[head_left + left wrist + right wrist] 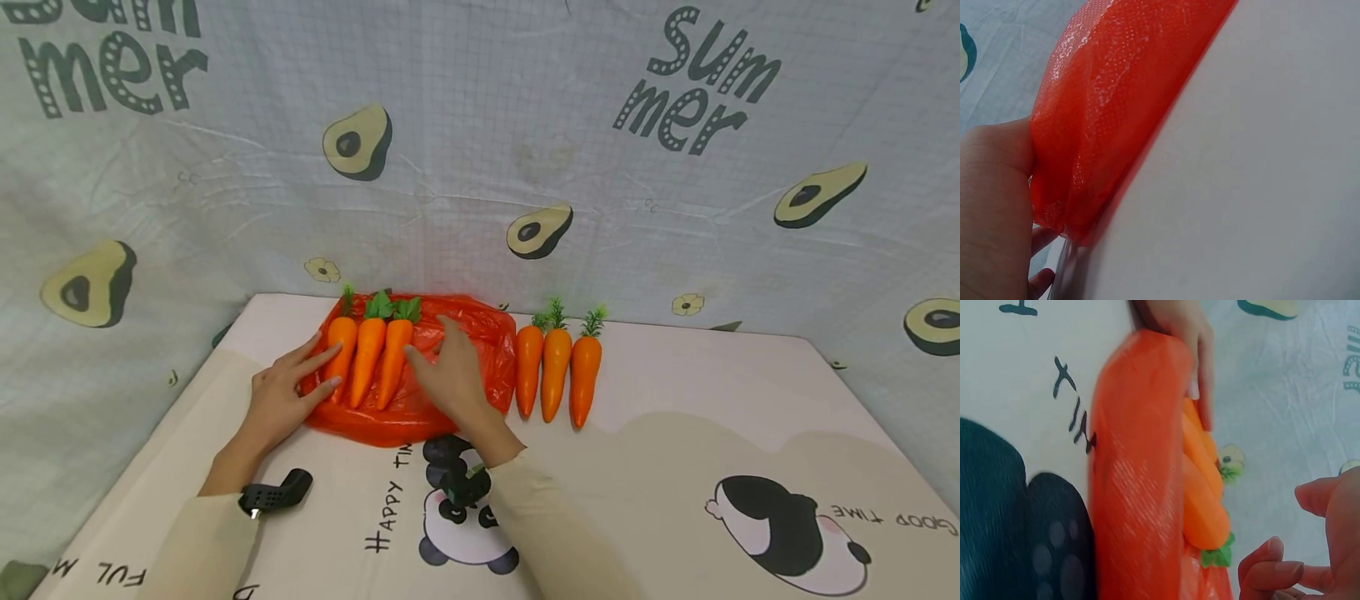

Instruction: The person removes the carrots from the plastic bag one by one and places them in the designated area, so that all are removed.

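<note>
A red plastic bag [427,421] lies spread on the table with three orange carrots [366,362] side by side on its left part, green tops pointing away from me. My left hand [281,400] rests at the bag's left edge, its fingers reaching over onto the leftmost carrot [341,350]. In the left wrist view the red bag [1110,106] hides part of that hand. Over the bag, to the right of these carrots, my right hand [453,375] hovers with fingers apart and holds nothing. The right wrist view shows the carrots [1204,506] behind the bag's raised side [1141,462].
Three more carrots [556,375] with feathery green tops lie in a row on the table, just right of the bag. The pale table cover [645,500] bears panda prints and lettering. A hanging cloth [450,167] with avocado prints stands behind the table.
</note>
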A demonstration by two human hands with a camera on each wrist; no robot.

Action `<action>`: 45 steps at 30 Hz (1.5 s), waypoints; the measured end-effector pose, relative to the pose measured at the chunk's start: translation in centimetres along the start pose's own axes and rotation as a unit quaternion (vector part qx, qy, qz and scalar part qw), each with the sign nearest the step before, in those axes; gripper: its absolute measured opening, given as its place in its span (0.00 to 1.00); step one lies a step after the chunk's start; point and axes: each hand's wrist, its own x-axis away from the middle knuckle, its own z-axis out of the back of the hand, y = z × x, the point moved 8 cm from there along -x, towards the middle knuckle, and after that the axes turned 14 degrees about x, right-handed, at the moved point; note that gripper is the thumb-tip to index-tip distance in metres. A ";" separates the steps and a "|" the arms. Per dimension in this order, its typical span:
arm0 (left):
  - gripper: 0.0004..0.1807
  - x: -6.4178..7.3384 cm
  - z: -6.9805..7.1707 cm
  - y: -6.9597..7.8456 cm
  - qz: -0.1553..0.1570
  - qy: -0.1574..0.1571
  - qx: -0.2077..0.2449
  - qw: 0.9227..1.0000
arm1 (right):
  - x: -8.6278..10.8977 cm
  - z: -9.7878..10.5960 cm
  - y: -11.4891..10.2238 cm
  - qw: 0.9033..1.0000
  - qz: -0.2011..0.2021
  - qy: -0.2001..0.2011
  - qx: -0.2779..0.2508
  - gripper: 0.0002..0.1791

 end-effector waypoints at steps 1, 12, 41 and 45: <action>0.30 0.0 0.0 0.0 0.000 0.000 -0.001 1.000 | 0.0 -0.2 -0.1 1.000 0.001 -0.003 -0.001 0.36; 0.30 0.1 0.1 -0.1 0.006 0.002 -0.004 1.000 | 0.2 -2.4 -1.1 0.999 0.001 -0.033 0.000 0.37; 0.30 0.1 -0.1 0.3 0.011 0.006 -0.001 1.000 | 0.0 -5.2 -0.2 0.998 -0.043 -0.025 0.040 0.38; 0.30 0.1 -0.1 0.3 0.009 0.007 0.000 1.000 | -0.1 -5.5 -0.2 0.997 -0.051 -0.031 0.053 0.40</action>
